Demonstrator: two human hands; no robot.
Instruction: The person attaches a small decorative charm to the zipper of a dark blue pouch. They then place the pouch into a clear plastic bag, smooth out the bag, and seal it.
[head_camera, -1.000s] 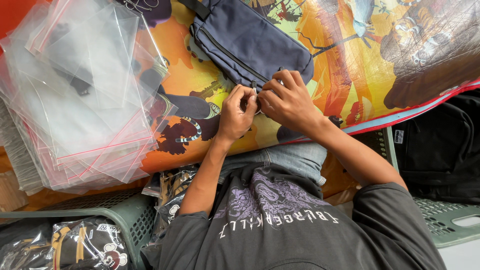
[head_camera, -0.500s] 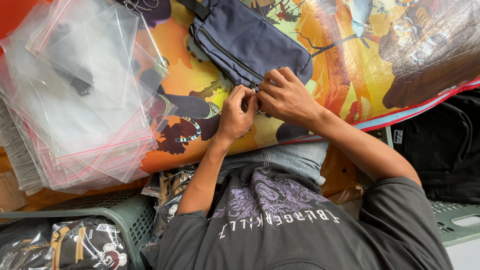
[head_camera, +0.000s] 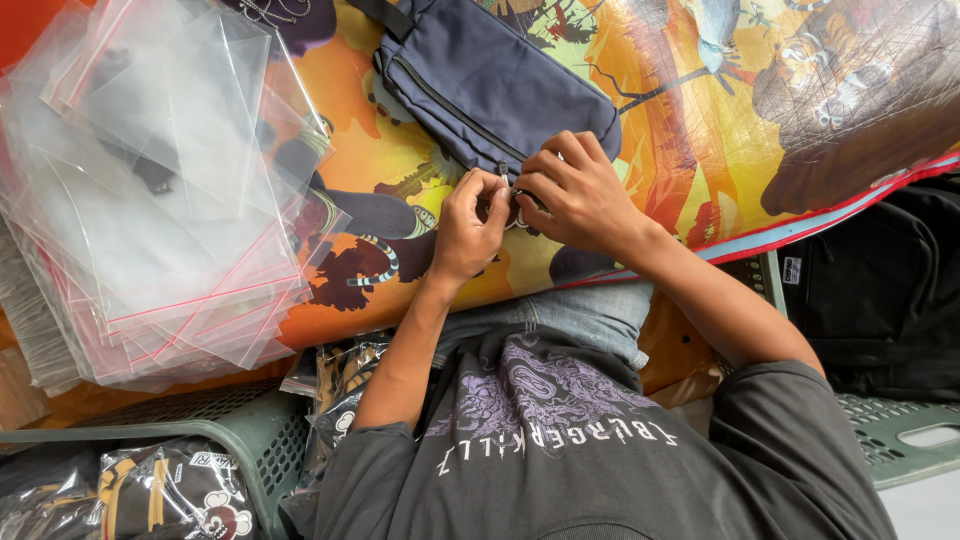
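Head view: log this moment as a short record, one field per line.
left hand: left hand pinches at the zipper end of the navy pouch
right hand: right hand grips the same corner of the pouch
surface: colourful printed mat
to the left: stack of clear zip bags
near body: green plastic basket with bagged goods

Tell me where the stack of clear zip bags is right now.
In the head view, the stack of clear zip bags lies at far left on the colourful printed mat, left of the navy pouch.
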